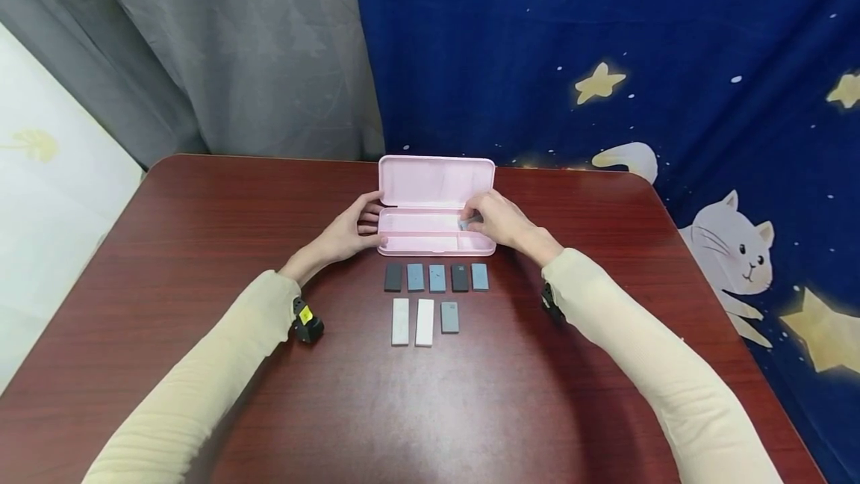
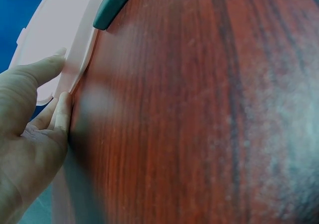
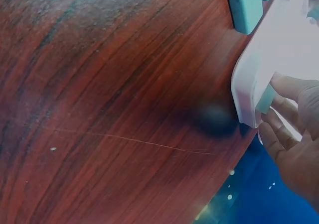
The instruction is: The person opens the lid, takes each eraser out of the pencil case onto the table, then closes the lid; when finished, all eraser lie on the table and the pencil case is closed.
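A pink pencil case (image 1: 437,231) lies with its lid raised near the table's far edge. My left hand (image 1: 348,231) holds its left end, the thumb (image 2: 47,70) over the rim and the fingers along the outer wall. My right hand (image 1: 499,221) reaches over the right end of the case and pinches a small light-blue, eraser-like block (image 3: 266,99) inside the rear compartment. That block is partly hidden by the fingers. Closer to me lie a row of dark and blue blocks (image 1: 437,278), two long white blocks (image 1: 400,322) and a grey block (image 1: 449,317).
The dark red wooden table (image 1: 269,409) spreads around the case. Behind it hang a grey curtain (image 1: 269,51) and a blue curtain (image 1: 504,51) printed with stars and a cat. A black wrist camera (image 1: 307,322) sits on the left wrist.
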`<state>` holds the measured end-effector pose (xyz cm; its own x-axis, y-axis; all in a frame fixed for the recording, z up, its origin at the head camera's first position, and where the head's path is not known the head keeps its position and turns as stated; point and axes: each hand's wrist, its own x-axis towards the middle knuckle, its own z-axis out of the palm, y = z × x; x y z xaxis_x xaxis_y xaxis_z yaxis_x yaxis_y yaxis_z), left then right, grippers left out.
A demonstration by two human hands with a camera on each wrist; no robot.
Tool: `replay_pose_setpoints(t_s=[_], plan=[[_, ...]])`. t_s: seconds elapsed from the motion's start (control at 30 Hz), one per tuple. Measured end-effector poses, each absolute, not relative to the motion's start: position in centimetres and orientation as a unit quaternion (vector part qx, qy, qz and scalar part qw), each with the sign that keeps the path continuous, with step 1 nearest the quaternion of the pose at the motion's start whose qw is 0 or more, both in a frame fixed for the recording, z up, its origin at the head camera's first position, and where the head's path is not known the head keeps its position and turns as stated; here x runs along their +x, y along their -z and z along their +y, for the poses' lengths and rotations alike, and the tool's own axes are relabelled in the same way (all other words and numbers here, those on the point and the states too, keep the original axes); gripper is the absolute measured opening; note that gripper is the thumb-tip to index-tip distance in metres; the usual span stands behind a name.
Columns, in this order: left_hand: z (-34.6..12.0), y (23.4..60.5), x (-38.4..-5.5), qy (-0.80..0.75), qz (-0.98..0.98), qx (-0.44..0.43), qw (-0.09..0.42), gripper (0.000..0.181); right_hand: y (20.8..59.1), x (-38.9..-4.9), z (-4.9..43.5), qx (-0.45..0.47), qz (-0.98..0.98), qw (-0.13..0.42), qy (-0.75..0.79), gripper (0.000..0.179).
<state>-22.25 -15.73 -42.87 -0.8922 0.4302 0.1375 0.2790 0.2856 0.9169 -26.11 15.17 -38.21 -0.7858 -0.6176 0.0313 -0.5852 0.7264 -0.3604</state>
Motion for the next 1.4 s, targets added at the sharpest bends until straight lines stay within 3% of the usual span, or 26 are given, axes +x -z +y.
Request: replay_pose_setpoints(t_s=[0.33, 0.57, 0.73, 1.0, 1.4], plan=[[-15.8, 43.1, -22.3, -0.546, 0.806, 0.216, 0.071, 0.083, 38.7, -27.0, 15.4, -0.303, 0.915, 0.082, 0.252, 0.010], [-15.7, 42.9, -22.4, -0.549, 0.803, 0.220, 0.071, 0.083, 38.3, -27.0, 16.1, -0.267, 0.899, 0.057, 0.342, 0.021], [-15.8, 42.9, -22.2, -0.551, 0.802, 0.220, 0.071, 0.083, 38.2, -26.8, 16.4, -0.219, 0.892, 0.058, 0.392, 0.019], [-15.8, 43.1, -22.3, -0.550, 0.803, 0.222, 0.064, 0.082, 38.4, -26.1, 16.7, -0.126, 0.810, 0.122, 0.560, 0.025], [-15.8, 43.0, -22.3, -0.551, 0.803, 0.218, 0.065, 0.082, 38.2, -24.0, 16.8, -0.096, 0.792, 0.144, 0.585, 0.025]])
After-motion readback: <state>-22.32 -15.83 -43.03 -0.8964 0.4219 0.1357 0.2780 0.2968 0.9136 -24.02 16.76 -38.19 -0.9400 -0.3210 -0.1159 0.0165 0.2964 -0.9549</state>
